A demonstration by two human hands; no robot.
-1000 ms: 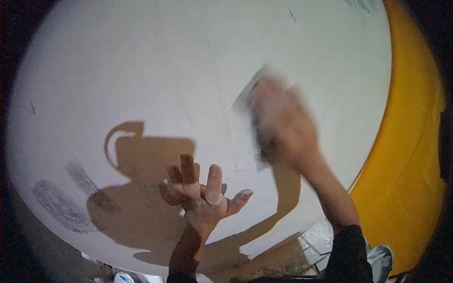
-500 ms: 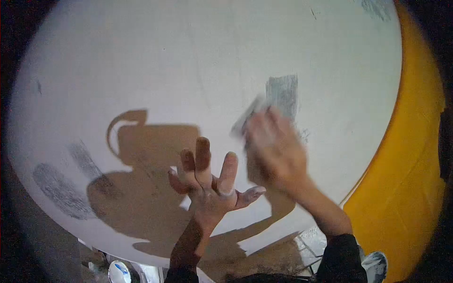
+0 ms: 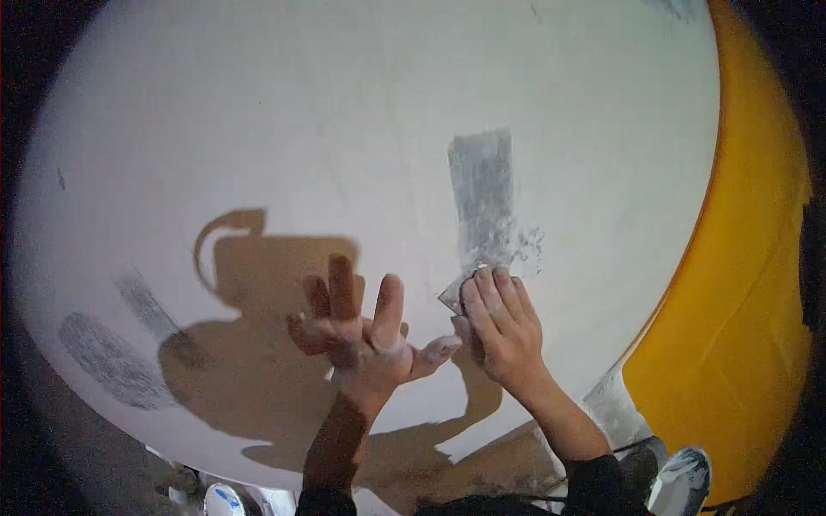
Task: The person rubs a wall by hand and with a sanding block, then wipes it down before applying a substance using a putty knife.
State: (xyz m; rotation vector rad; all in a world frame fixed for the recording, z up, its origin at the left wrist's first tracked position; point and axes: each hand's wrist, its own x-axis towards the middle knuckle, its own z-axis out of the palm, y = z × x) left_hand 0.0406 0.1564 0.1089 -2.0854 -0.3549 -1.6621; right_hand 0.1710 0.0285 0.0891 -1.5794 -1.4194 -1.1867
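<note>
My right hand presses a small flat putty blade against the white wall; only the blade's corner shows past my fingers. Right above it runs a fresh grey vertical streak of putty with a speckled lower end. My left hand is raised in front of the wall just left of the right hand, fingers spread, palm dusted white, holding nothing. Both hands cast shadows on the wall.
A yellow painted wall section borders the white wall on the right. Older grey smears mark the wall at lower left. A shoe and a blue-and-white object show on the floor below.
My right hand has swept the blade down the wall from upper right to mid height, leaving a long grey streak. My left hand has stayed nearly in place.
</note>
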